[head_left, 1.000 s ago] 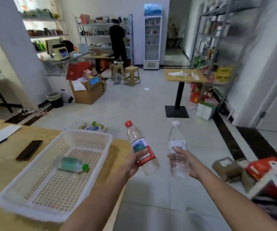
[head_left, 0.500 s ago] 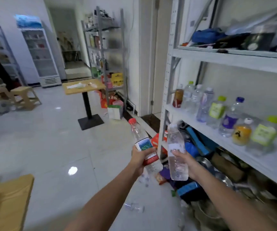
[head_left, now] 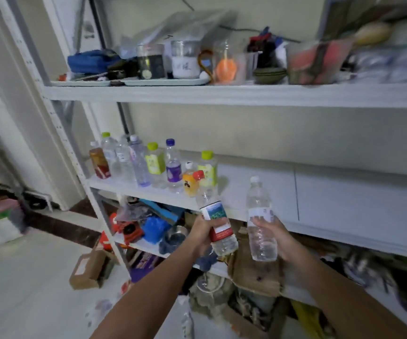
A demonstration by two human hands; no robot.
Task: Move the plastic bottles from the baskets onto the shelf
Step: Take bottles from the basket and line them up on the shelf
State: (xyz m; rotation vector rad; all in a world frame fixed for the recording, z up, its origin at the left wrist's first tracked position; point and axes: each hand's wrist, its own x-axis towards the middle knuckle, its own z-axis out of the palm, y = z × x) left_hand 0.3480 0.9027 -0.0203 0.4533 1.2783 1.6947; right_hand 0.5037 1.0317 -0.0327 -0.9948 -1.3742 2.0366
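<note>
Pale wall (head_left: 246, 133), glossy light floor (head_left: 26, 289), possibly a dark skirting (head_left: 58, 226).

My left fingers (head_left: 206, 225) wrap a clear red-capped plastic bottle (head_left: 216, 216); my right fingers (head_left: 261, 220) wrap a clear white-capped plastic bottle (head_left: 260, 221) just to its right, the two apart. Beyond both sets of fingers runs the white metal shelf (head_left: 320, 206). Up and left of my left fingers, a cluster of upright plastic bottles (head_left: 153, 165) stands on that shelf. Below my fingers sits a lower shelf of clutter (head_left: 153, 231).
</note>
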